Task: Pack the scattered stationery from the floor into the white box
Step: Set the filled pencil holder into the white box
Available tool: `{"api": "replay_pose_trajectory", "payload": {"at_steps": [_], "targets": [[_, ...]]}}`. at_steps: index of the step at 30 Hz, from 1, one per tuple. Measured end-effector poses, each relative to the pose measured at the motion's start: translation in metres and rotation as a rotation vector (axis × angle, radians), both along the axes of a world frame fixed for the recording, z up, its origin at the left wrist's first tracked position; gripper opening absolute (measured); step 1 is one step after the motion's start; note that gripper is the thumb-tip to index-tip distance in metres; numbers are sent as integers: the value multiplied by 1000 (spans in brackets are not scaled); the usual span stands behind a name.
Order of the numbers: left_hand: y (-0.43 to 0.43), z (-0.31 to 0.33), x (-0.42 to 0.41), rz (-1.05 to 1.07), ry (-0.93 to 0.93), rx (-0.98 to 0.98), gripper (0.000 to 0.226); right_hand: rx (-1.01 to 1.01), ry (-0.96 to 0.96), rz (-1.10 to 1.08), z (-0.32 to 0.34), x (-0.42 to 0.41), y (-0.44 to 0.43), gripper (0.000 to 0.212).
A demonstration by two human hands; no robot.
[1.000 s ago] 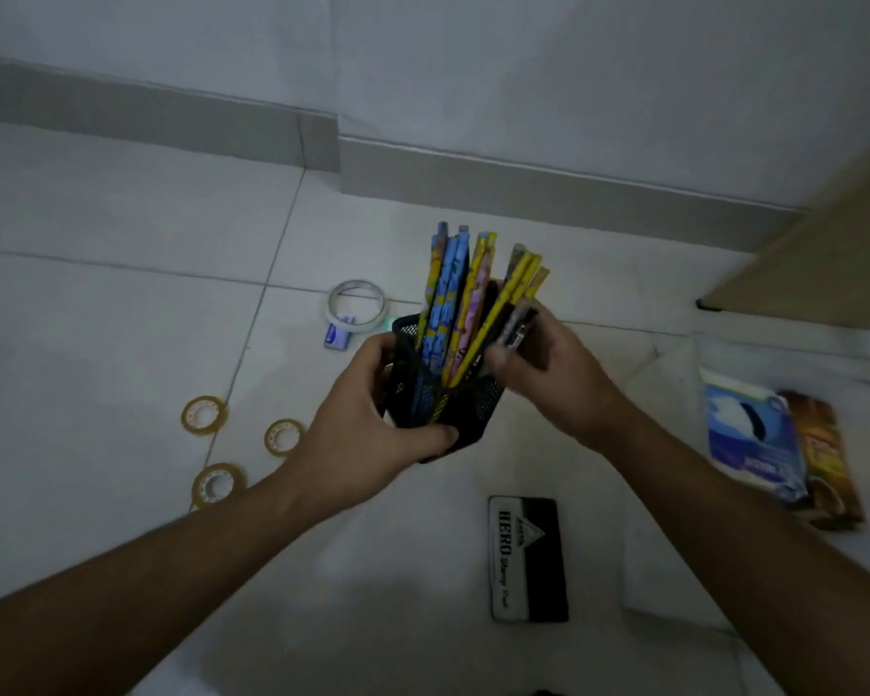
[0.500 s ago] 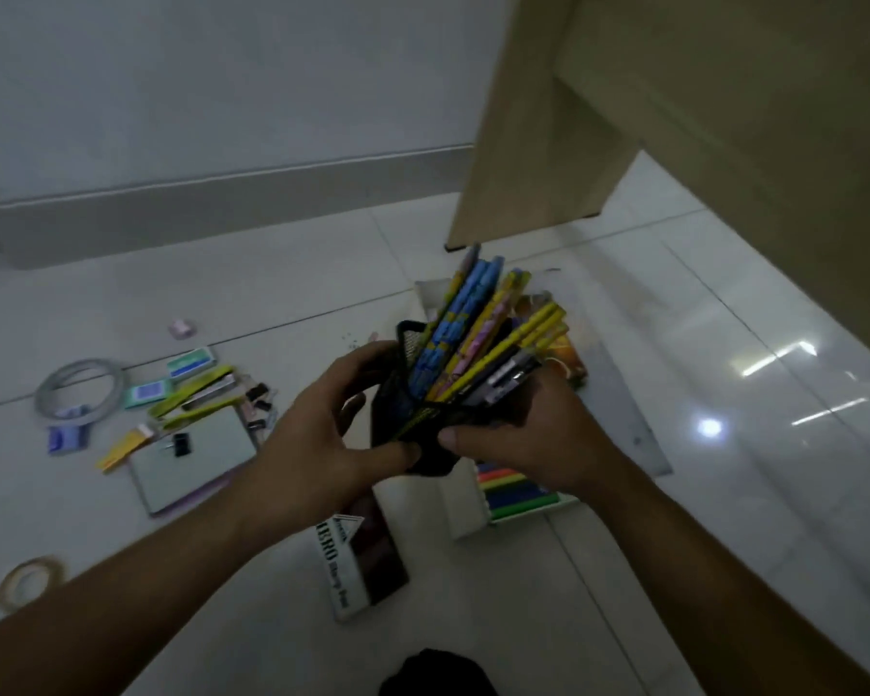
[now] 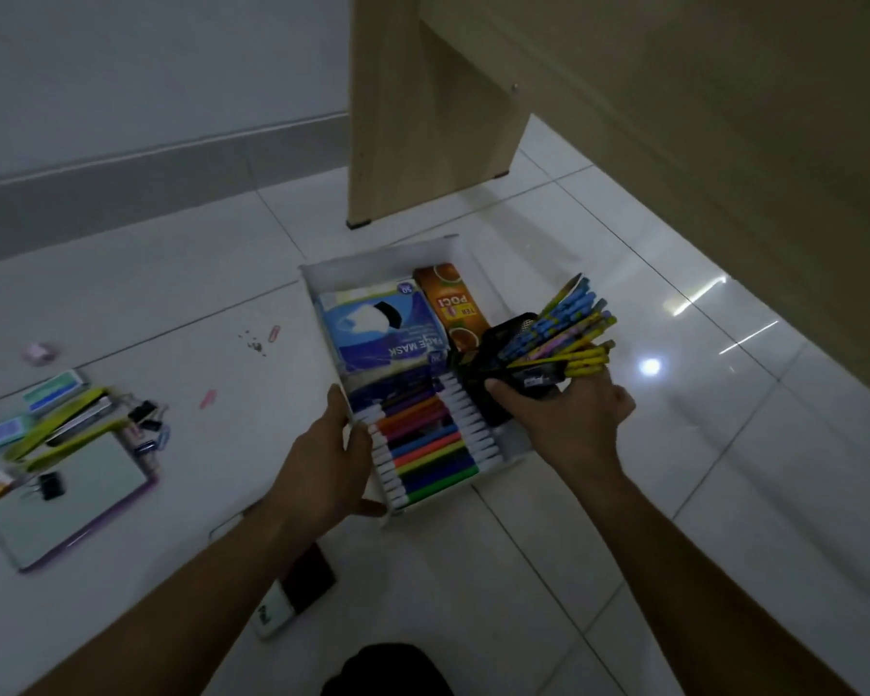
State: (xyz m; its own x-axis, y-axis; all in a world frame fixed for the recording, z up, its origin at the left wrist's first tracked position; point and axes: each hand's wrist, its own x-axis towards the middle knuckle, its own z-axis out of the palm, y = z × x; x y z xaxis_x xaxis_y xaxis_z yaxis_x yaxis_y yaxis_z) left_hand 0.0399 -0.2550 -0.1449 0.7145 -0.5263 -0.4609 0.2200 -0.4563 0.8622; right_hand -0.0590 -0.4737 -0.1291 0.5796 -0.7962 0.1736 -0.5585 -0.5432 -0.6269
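One white box (image 3: 372,257), two grips: left hand (image 3: 322,469) clasps its left wall, right hand (image 3: 568,416) clutches a pencil-filled mesh holder (image 3: 504,340).

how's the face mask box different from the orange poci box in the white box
The face mask box is blue and white; the Poci box is orange. The face mask box is clearly wider, the Poci box narrow. The face mask box shows almost whole, while the black mesh pencil holder covers the Poci box's near end. Both lie flat, side by side, in the white box's far half.
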Motion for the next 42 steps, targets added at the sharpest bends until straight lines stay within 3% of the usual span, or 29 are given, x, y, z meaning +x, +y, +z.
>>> {"api": "replay_pose_trajectory", "payload": {"at_steps": [5,9,11,13,19,25,29,32,35,40,42], "targets": [[0,2,-1,35,-48,-24,32,-107,166,-39,-16,12,1,82],[1,3,-3,49,-3,-49,34,-165,202,-10,-15,23,-5,102],[1,4,-5,54,12,-53,35,-87,200,38,-15,22,-9,108],[2,5,-6,58,24,-61,36,12,195,73,-15,19,-12,108],[3,5,-6,7,28,-62,42,-34,182,42,-18,13,-6,90],[4,2,-5,-30,10,-72,44,161,344,99,-18,17,-15,117],[6,-1,-5,-36,12,-92,48,260,176,137,-13,7,-18,91],[6,-5,-3,-11,18,-92,46,331,48,52,-15,-13,-6,88],[3,-8,-1,22,-29,-62,40,339,50,20,-34,-28,6,49],[4,-2,-8,103,2,-65,37,313,41,-3,-44,-14,3,69],[5,4,-12,162,21,-79,50,301,67,32,-43,-4,-2,74]]}}
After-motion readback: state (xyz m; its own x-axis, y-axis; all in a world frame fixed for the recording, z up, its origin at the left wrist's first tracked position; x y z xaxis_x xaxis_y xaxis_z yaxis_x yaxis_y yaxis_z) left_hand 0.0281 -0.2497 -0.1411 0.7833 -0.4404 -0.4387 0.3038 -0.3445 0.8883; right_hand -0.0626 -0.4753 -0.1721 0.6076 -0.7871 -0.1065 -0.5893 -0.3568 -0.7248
